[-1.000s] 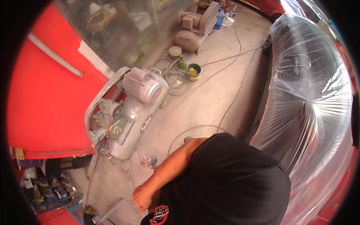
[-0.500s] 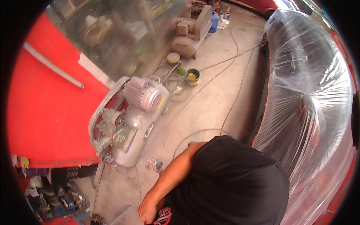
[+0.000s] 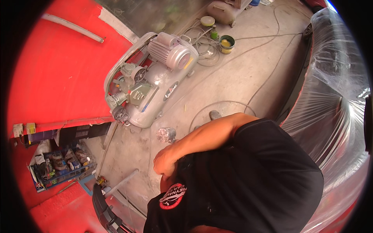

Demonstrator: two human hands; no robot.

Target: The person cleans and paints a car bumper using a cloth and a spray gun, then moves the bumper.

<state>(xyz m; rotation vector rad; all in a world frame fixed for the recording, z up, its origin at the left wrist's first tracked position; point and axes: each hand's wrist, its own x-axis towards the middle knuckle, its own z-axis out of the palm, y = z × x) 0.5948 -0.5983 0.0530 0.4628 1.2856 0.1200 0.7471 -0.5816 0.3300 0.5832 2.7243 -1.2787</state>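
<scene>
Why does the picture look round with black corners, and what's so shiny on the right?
Head view: a fisheye lens bends straight edges and leaves a black rim; the clear plastic sheet glares in bright light; the air compressor looks sharp.

A round red, white and black badge [image 3: 173, 196] is seen on the black shirt, at the lower middle. A dark slanted label [image 3: 170, 91] is carried on the grey compressor tank, with a small yellow sticker [image 3: 189, 63] by the motor. Assorted tins and packets [image 3: 62, 163] are packed in a blue wire basket at the lower left, colours mixed, details too small. A green-rimmed paint can [image 3: 226, 44] is stood on the concrete floor at the top.
</scene>
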